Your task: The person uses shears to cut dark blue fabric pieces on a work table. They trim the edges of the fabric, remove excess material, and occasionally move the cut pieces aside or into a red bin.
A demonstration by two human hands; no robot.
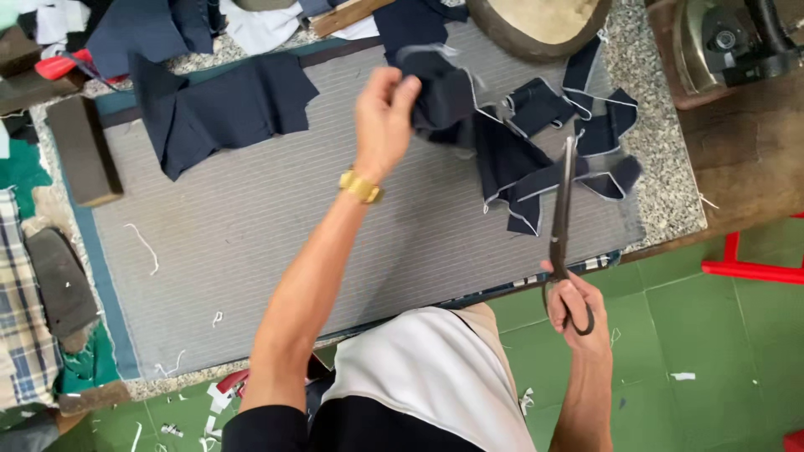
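The left hand [383, 125] pinches navy fabric pieces [502, 151] at its three o'clock, while the right hand [574, 308], fingers through the handles, aims tailor's shears [561, 209] toward twelve.

My left hand [383, 125] hid the part of the dark fabric [502, 142] it gripped. The sewing machine [737, 42] and round cushion [540, 21] ran off the top edge.

A speckled stone table [662, 180] carries a grey striped mat [276, 226]. On the mat lie a flat navy cloth piece [222, 109], a heap of navy pieces with white edges [544, 142] and some white threads [144, 244]. A brown block [82, 151] lies at the mat's left edge.
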